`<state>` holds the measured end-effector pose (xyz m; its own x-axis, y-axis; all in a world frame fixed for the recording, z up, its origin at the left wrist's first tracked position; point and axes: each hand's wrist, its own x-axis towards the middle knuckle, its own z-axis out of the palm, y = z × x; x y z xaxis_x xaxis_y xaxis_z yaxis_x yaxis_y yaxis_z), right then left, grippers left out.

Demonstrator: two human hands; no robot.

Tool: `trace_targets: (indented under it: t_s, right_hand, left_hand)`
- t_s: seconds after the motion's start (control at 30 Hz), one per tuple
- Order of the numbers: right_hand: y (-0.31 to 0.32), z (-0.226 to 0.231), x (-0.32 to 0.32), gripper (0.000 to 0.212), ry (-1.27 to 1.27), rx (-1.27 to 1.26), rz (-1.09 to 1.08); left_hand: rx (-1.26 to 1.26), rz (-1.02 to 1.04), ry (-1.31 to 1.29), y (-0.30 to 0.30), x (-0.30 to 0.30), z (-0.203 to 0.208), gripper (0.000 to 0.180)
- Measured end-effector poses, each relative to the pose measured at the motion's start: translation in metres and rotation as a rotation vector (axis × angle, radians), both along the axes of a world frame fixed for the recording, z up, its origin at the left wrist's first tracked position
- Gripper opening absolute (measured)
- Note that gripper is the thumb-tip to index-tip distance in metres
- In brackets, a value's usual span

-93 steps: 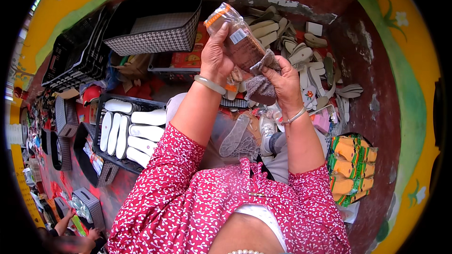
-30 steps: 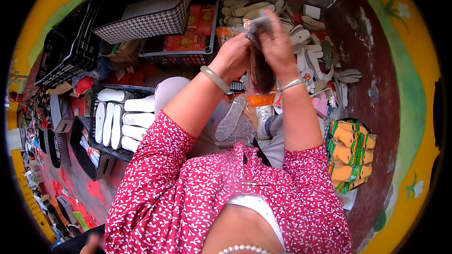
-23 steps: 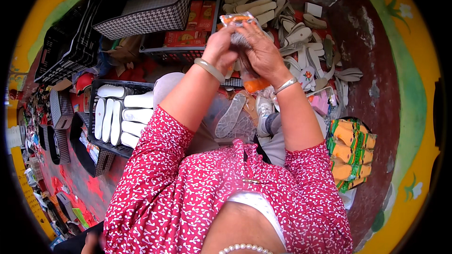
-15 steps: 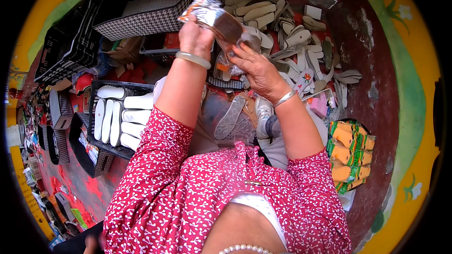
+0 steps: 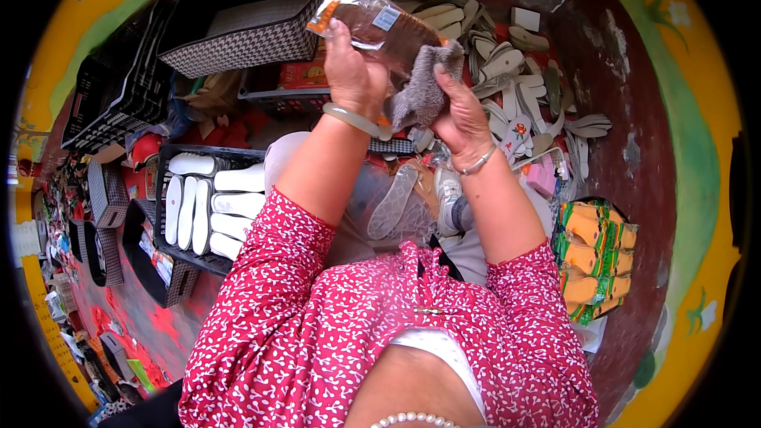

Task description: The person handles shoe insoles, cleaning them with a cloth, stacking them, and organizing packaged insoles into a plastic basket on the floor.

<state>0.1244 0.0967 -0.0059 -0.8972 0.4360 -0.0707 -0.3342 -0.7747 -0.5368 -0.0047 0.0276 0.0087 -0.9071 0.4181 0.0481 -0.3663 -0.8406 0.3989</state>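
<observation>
My left hand (image 5: 355, 71) is closed on a clear plastic packet (image 5: 388, 36) with orange-printed ends, a barcode label and brown contents. The packet slants down to the right in front of me. A fuzzy grey cloth (image 5: 428, 87) is gripped by my right hand (image 5: 464, 119), thumb on top, and lies against the packet's lower right end. Where cloth and packet meet, the cloth hides the packet's edge. Below my hands, a clear, sole-shaped plastic piece (image 5: 392, 202) lies by my shoe (image 5: 448, 194).
To the left, a black crate (image 5: 162, 226) holds white insoles (image 5: 202, 210). A houndstooth-patterned bin (image 5: 246, 43) stands beyond it. Many loose insoles (image 5: 503, 63) are heaped at the far right, against the dark red wall (image 5: 642, 127). Nearer on the right are orange-and-green packs (image 5: 590, 257).
My left hand has shifted right and slightly down with the packet. My right hand has gone from spread fingers to a grip on the grey cloth, which now shows plainly.
</observation>
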Motion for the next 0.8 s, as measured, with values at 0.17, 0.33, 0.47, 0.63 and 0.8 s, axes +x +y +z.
trace_targets:
  t_s: [0.17, 0.33, 0.47, 0.63, 0.8]
  right_hand:
    - [0.006, -0.006, -0.007, 0.057, -0.074, 0.128, -0.363]
    - [-0.002, 0.000, -0.006, 0.049, -0.113, 0.262, -0.392]
    - [-0.004, 0.003, -0.004, 0.035, -0.142, 0.252, -0.364]
    - [0.000, -0.005, 0.004, 0.032, -0.236, 0.181, -0.347]
    - [0.024, 0.004, 0.016, 0.034, -0.112, 0.233, -0.447]
  left_hand:
    - [0.015, -0.394, 0.031, 0.005, 0.024, 0.002, 0.033]
    - [-0.127, -0.332, -0.043, 0.003, 0.014, -0.008, 0.023]
    - [-0.145, -0.230, -0.032, 0.002, 0.004, -0.010, 0.024]
    - [-0.239, -0.087, -0.010, -0.002, -0.011, -0.014, 0.026]
    - [-0.355, -0.018, 0.238, -0.018, -0.031, -0.004, 0.025]
